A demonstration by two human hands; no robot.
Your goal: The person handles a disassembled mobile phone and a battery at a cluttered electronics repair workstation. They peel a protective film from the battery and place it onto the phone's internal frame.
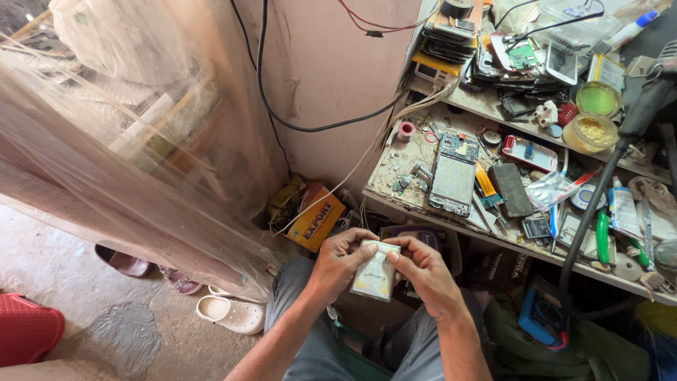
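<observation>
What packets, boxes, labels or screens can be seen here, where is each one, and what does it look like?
Small flat packet: held between left hand and right hand, pale, glossy, rectangular.
Cardboard box: on the floor by the wall, orange-yellow with dark lettering.
Opened phone: on the workbench, grey panel, circuit board on top.
Clear plastic bag: right of it, crumpled.
Two round tubs: on the upper shelf, yellow-green.

- Left hand (342, 259) and right hand (423, 271) both grip a small flat packet (376, 271) over the lap, thumbs on its top edge.
- Worktop (395, 166) to the right: opened phone (453, 175), dark battery (512, 189), loose parts.
- Upper shelf (486, 106): stacked phones, two yellow-filled tubs.
- Floor: orange box (317, 219), white sandal (233, 312).
</observation>
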